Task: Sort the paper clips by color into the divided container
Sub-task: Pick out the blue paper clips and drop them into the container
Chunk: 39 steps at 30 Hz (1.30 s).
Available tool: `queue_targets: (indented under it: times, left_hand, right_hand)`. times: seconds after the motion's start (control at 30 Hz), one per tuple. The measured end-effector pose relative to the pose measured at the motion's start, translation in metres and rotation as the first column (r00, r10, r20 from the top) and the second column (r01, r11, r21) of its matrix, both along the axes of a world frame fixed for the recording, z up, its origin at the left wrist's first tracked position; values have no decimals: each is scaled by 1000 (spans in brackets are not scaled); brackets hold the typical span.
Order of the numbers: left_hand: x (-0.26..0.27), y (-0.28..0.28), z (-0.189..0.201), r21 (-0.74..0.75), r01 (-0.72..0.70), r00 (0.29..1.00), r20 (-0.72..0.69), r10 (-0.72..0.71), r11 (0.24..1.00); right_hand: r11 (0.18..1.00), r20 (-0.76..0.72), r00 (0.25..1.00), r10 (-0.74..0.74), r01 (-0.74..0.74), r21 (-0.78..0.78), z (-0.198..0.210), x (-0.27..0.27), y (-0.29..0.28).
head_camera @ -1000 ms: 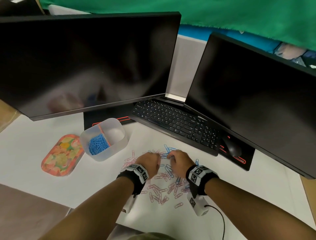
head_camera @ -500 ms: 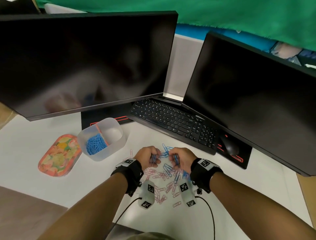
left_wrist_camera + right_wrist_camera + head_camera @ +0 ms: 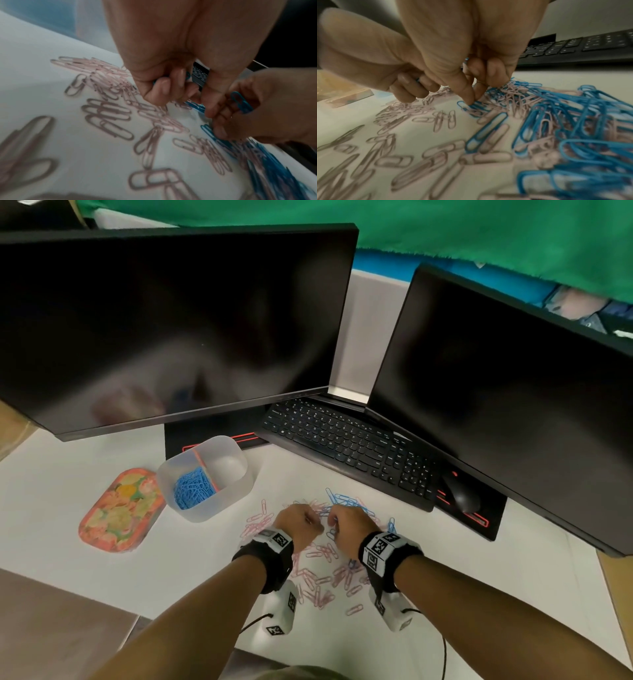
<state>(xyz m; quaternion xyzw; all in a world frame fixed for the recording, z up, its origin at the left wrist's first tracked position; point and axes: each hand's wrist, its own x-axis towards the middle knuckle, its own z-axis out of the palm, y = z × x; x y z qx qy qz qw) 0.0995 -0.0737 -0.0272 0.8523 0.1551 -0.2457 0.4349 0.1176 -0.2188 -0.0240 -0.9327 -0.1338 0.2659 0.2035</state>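
Pink paper clips (image 3: pixel 320 580) and blue paper clips (image 3: pixel 346 501) lie mixed on the white table. My left hand (image 3: pixel 301 523) hovers over the pile, fingers curled round a few blue clips (image 3: pixel 187 75). My right hand (image 3: pixel 347 525) sits just right of it. Its thumb and forefinger (image 3: pixel 472 100) pinch a blue clip on the table, and its other fingers hold more blue clips (image 3: pixel 241 102). The translucent divided container (image 3: pixel 239 491) stands to the left. Its left compartment holds blue clips (image 3: pixel 191 489); its right compartment (image 3: pixel 227 465) looks empty.
A floral oval tray (image 3: pixel 120 511) lies left of the container. A black keyboard (image 3: pixel 349 446) and mouse (image 3: pixel 460 494) sit just beyond the clips, under two dark monitors (image 3: pixel 171 320). Cables trail from both wrist cameras toward the table's near edge.
Half a second ago both hands were turned inward, showing blue clips in the fingers. Now their backs face up again and they are lower over the pile.
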Motion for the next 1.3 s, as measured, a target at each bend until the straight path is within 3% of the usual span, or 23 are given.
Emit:
queue_targets:
  times: [0.13, 0.3, 0.57, 0.7, 0.77, 0.93, 1.07, 1.17, 1.23, 1.3]
  left_hand:
    - [-2, -3, 3, 109, 158, 985, 54, -164, 981]
    - [-1, -4, 2, 208, 258, 954, 99, -283, 943]
    - [4, -19, -1, 390, 513, 796, 119, -594, 765]
    - [6, -22, 2, 463, 562, 747, 72, -661, 686]
    - [6, -19, 2, 452, 566, 754, 53, -655, 689]
    - [3, -1, -4, 348, 479, 829, 122, -546, 806]
    - [-4, 17, 5, 178, 283, 927, 200, -316, 943]
    - [-8, 35, 16, 41, 78, 974, 211, -85, 996]
    - [-9, 49, 27, -189, -132, 981, 118, 156, 973]
    - [-11, 64, 39, -439, -368, 920, -45, 390, 820]
  right_hand:
    - [999, -13, 1000, -19, 19, -26, 2, 2, 1]
    - [1000, -17, 999, -31, 31, -6, 1, 1, -4]
    - [934, -54, 956, -289, 294, 205, 21, 15, -19]
    - [923, -44, 950, -310, 312, 225, 27, 19, -26]
    - [916, -56, 946, -319, 323, 239, 28, 19, -27]
    - [837, -224, 890, -396, 451, 311, 29, 21, -24]
    - [600, -528, 706, -473, 697, 393, 29, 24, -12]
    - [503, -644, 627, -438, 765, 402, 36, 25, 5]
    - [487, -695, 598, -399, 781, 392, 41, 26, 24]
    - [509, -731, 584, -353, 776, 374, 46, 28, 50]
